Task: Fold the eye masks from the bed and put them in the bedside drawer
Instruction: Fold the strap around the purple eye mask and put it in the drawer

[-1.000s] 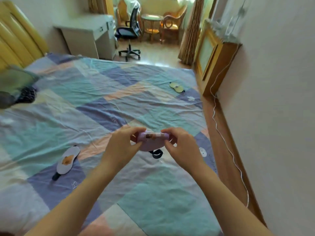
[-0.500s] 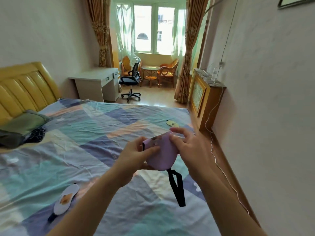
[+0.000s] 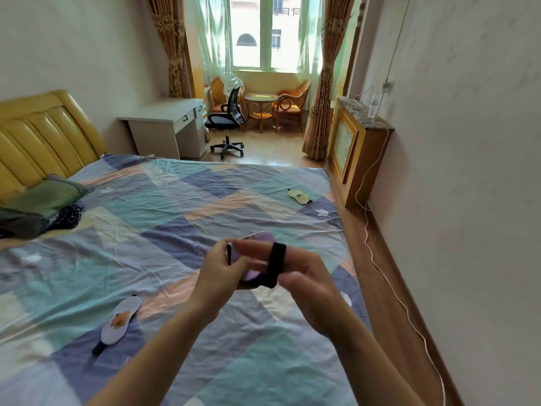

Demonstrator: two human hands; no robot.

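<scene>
I hold a folded purple eye mask (image 3: 263,238) in the air over the bed (image 3: 181,206), mostly hidden between my hands. My left hand (image 3: 218,268) pinches its left side. My right hand (image 3: 307,276) grips its right side, with the mask's black strap (image 3: 275,263) looped over my fingers. A pale blue eye mask (image 3: 121,319) with an orange patch lies flat on the bed to my lower left. A yellow eye mask (image 3: 299,196) lies near the bed's far right edge. No bedside drawer is in view.
A green pillow (image 3: 41,197) and dark clothes lie by the yellow headboard (image 3: 44,136). Beyond the bed stand a white desk (image 3: 169,124) and an office chair (image 3: 227,124). A wooden cabinet (image 3: 363,153) and a white cable (image 3: 389,288) run along the right wall.
The view has tilted up from the bed to the room. My hands lifted the purple mask off the bed, and the hanging black strap now wraps over my right fingers.
</scene>
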